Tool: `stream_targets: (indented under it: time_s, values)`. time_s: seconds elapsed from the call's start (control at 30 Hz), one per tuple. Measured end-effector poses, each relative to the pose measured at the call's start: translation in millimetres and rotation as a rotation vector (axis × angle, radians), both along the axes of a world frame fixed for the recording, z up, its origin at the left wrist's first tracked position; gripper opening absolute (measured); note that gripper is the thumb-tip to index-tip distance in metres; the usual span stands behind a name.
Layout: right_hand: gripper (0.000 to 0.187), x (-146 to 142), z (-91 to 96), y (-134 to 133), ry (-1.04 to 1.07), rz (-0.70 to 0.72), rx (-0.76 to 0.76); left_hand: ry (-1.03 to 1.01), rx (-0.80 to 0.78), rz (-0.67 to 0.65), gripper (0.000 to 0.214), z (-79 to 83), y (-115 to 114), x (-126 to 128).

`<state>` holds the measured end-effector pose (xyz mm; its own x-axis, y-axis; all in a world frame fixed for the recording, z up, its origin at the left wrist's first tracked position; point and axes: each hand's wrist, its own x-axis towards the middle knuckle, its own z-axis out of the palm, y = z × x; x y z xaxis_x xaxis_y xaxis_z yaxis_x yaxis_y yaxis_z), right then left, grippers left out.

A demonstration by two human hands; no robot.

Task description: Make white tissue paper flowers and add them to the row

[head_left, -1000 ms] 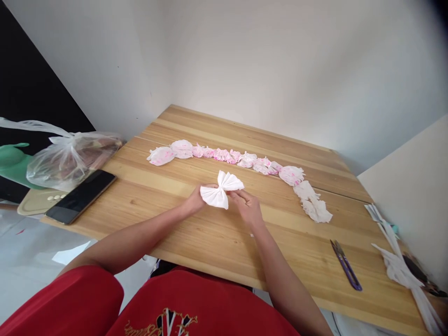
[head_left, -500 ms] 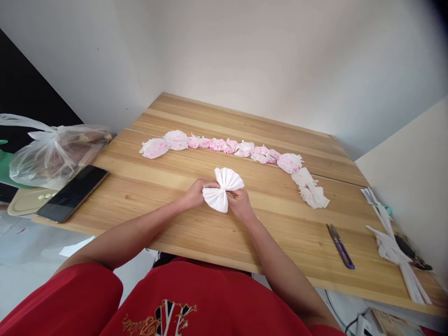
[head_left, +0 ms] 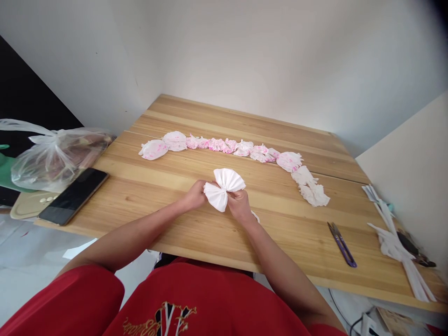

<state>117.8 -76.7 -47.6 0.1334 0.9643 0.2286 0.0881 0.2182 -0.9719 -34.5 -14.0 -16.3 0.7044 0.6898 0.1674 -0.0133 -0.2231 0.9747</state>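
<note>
A white pleated tissue bow [head_left: 223, 187] is pinched at its middle, held just above the wooden table [head_left: 196, 224]. My left hand [head_left: 194, 195] grips it from the left with closed fingers. My right hand [head_left: 239, 204] is closed on it from the right, and a thin white strip trails by that wrist. Behind them a curved row of pink-stained tissue flowers [head_left: 224, 146] lies on the table, ending in a plain white tissue piece [head_left: 312, 191] at the right.
Purple thread snips [head_left: 342, 244] lie at the right, and white paper strips [head_left: 399, 245] rest near the right edge. A black phone [head_left: 73, 196] lies at the left edge beside a clear plastic bag [head_left: 56, 156]. White walls close in behind and at the right.
Both hands have drawn closer together on the bow's middle. The view has shifted slightly, and the bow stays in about the same place.
</note>
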Motion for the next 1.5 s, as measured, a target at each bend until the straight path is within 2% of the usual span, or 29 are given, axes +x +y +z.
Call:
stream_targets:
  time_s: [0.13, 0.27, 0.5, 0.63, 0.77, 0.87, 1.07, 1.33, 1.5]
  values:
    - [0.032, -5, 6.4, -1, 0.082, 0.019, -0.021, -0.012, 0.006, 0.002, 0.019, -6.2, 2, 1]
    - [0.029, -6, 12.2, -2, 0.107, 0.032, -0.059, -0.030, 0.045, -0.024, 0.031, -9.8, 3, 2]
    - [0.022, -6, 9.4, -2, 0.155, 0.006, -0.044, -0.002, 0.135, -0.042, 0.046, 0.9, -2, 2]
    - [0.029, -9, 14.6, -2, 0.200, 0.006, -0.027, 0.005, 0.130, -0.027, 0.045, 4.2, -5, 2]
    - [0.041, -11, 20.1, -2, 0.205, 0.018, -0.122, 0.020, 0.078, -0.010, 0.046, 0.9, -4, 3]
    - [0.042, -14, 26.9, -1, 0.182, -0.002, -0.153, 0.052, 0.072, 0.001, 0.043, -2.8, -3, 4]
    - [0.046, -20, 44.2, 2, 0.160, -0.001, -0.036, 0.104, 0.091, 0.037, 0.037, -2.5, -6, 6]
    - [0.045, -13, 34.3, -1, 0.173, 0.003, -0.087, 0.047, 0.086, -0.043, 0.045, -1.6, -7, 6]
    - [0.044, -12, 30.6, -2, 0.271, 0.028, -0.113, 0.038, 0.109, -0.028, 0.047, 1.9, -8, 4]
